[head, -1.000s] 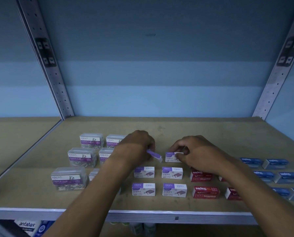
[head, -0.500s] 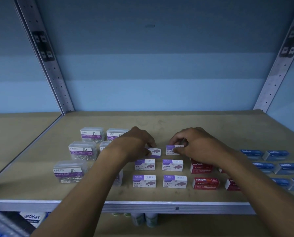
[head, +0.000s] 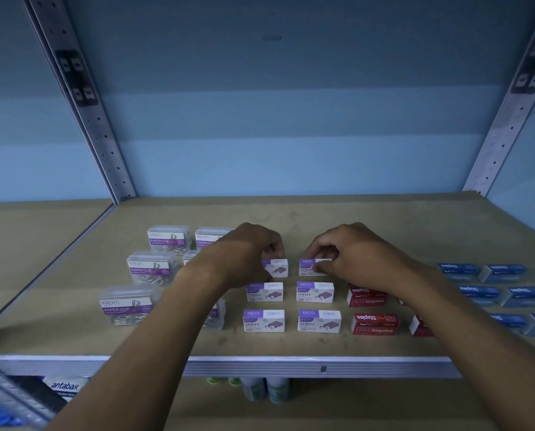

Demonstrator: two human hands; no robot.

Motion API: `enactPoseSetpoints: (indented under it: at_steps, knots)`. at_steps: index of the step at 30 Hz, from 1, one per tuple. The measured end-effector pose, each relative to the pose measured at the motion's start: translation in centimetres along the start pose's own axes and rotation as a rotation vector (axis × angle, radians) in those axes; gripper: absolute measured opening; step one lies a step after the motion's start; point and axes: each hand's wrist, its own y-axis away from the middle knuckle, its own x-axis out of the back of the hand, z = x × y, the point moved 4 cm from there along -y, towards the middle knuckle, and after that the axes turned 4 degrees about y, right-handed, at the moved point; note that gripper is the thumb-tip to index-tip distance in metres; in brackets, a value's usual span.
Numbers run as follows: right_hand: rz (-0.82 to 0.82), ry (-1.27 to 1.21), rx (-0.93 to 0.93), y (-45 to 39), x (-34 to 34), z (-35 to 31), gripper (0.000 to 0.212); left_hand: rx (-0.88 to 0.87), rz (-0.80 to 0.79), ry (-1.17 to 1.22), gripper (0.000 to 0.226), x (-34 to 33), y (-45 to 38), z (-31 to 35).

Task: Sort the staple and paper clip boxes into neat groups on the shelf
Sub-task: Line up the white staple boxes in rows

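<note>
Both hands pinching now: our left hand (head: 253, 253) has its fingertips closed on a purple-and-white staple box (head: 278, 268), and our right hand (head: 353, 256) grips its neighbour (head: 309, 266) just beside it. Those two boxes sit on the shelf (head: 322, 219) at the back of the purple group, four more (head: 264, 292) lined up in front. Clear paper clip boxes (head: 152, 267) stand to the left, red staple boxes (head: 375, 323) and blue ones (head: 503, 273) to the right.

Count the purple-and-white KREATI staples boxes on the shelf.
6, in two columns of three: front pair, middle pair, back pair under the left hand and right hand at. The arms may hide others.
</note>
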Motion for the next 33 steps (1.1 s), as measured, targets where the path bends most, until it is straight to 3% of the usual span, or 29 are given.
enactPoseSetpoints:
  at_steps: [8, 15, 19, 25, 33]
  knots:
    - [-0.012, 0.002, 0.007, -0.3, -0.2, -0.2, 0.017, -0.009, 0.02, 0.01, 0.022, 0.3, -0.2, 0.3]
    - [-0.032, -0.007, 0.033, -0.1, -0.1, -0.5, 0.018, 0.005, 0.034, -0.015, 0.027, 0.3, -0.3, 0.1]
    - [0.058, -0.048, 0.039, 0.9, 1.5, 0.1, 0.022, -0.025, 0.086, -0.02, 0.038, 0.8, 0.0, 1.0]
    - [0.161, 0.017, 0.029, 5.4, 6.0, 2.3, 0.027, -0.153, 0.14, -0.032, 0.035, 0.5, -0.5, 6.2]
    - [0.192, 0.098, -0.14, 13.3, 9.9, 7.6, 0.029, -0.303, 0.084, 0.06, 0.03, -2.9, -1.8, 14.5]
